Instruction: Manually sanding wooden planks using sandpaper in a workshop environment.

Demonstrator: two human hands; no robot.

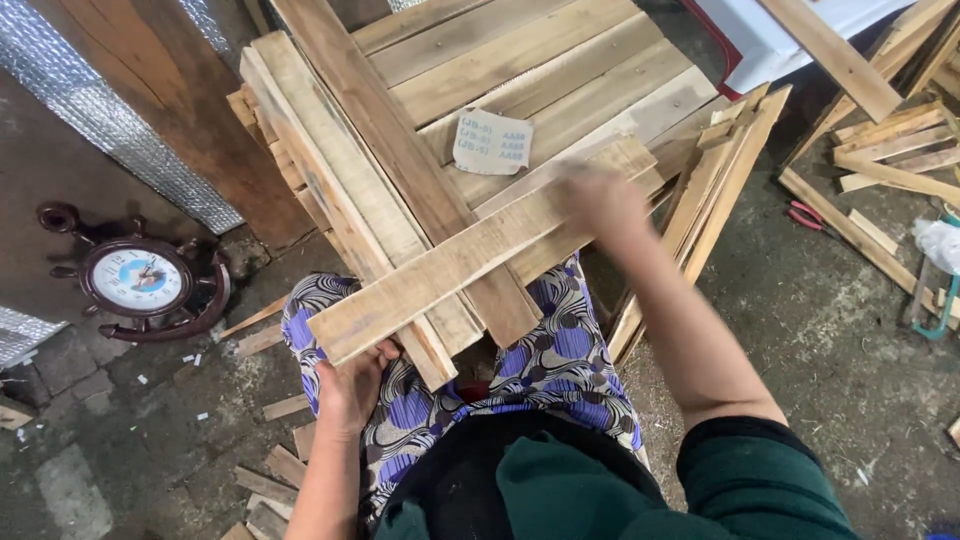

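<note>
A pale wooden plank [470,255] lies slantwise across my lap, on top of several longer planks [350,170]. My left hand [350,385] grips its near left end from underneath. My right hand [605,200] is blurred with motion and rests on the plank's far right end; whether it holds anything I cannot tell. A sheet of sandpaper [492,143] lies on the boards just beyond the plank. My lap is covered by a purple patterned cloth [560,350].
A wooden pallet [560,60] stands ahead. More slats [720,180] lean at its right. Loose offcuts [880,150] and red-handled pliers [812,216] lie on the floor at right. A ship's-wheel wall clock [140,278] lies at left, with wood scraps [265,480] near my left knee.
</note>
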